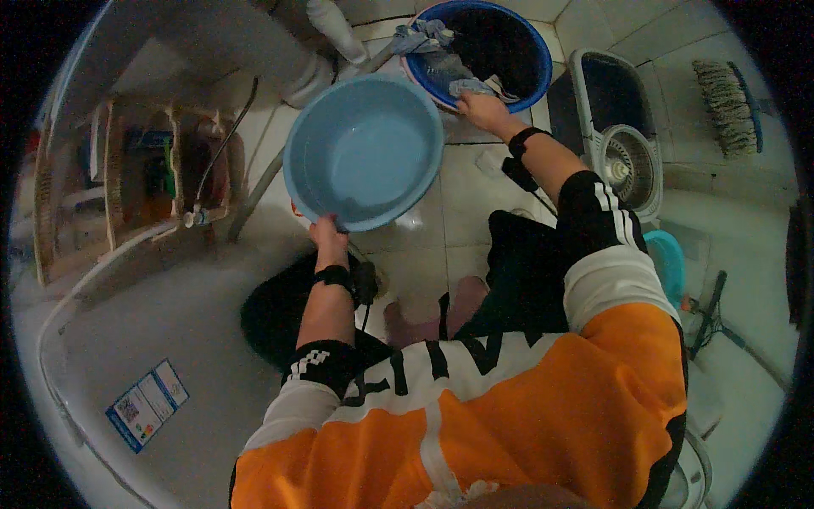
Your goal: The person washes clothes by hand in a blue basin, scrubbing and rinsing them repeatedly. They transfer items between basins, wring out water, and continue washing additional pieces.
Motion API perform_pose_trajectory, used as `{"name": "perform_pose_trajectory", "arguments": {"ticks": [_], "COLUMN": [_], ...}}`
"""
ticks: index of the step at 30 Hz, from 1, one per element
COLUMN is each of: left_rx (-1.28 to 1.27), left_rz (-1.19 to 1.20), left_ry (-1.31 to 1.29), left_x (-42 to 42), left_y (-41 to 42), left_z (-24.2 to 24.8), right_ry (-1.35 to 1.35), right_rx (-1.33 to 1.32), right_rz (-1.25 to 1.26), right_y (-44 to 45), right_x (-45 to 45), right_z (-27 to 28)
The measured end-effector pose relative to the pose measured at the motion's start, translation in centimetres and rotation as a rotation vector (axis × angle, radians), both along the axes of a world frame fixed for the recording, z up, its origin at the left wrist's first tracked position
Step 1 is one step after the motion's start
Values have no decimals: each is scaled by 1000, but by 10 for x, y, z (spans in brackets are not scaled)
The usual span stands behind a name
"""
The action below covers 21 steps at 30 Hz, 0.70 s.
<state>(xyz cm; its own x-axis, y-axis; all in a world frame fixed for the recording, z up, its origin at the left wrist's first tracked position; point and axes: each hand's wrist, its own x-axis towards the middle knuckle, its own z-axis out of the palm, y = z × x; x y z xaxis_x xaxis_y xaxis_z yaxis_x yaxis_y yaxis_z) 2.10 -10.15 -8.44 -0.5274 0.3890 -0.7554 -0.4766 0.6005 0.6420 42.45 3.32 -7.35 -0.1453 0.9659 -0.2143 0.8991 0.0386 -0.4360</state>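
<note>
My left hand (329, 237) grips the near rim of a light blue plastic basin (372, 149). This basin is tilted toward me, and nothing shows inside it. Up and to the right, my right hand (486, 114) is closed over the near rim of a dark blue basin (540, 63). Its fingertips lie against a pale blue-grey cloth (472, 86) there; whether they also pinch the cloth is hidden. Dark clothes (499, 41) fill much of the dark blue basin, and a greyish garment (423, 37) hangs over its left rim.
A mop bucket with a metal spin basket (615, 167) stands at the right, near a brush head (728, 109) against the wall. A turquoise basin (664, 267) sits behind my right arm. On the left are a shelf rack (111, 184), a pale hose (70, 296) and a grey drain pipe (257, 194).
</note>
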Motion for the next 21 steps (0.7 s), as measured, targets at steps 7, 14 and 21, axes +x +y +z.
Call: {"name": "perform_pose_trajectory", "arguments": {"ticks": [7,14,21], "left_rx": [98,-71,-52], "left_rz": [54,-54,-72], "left_ry": [-17,-133,-194], "left_x": [15,-7,-44], "left_y": [-4,6,15], "left_z": [-16,-63,-78], "right_ry": [-386,-460,-482], "right_rx": [81,44,-83], "right_rz": [153,269,363], "right_y": [3,18,-13], "right_x": [42,49,62], "right_z": [-45,-32,-9]}}
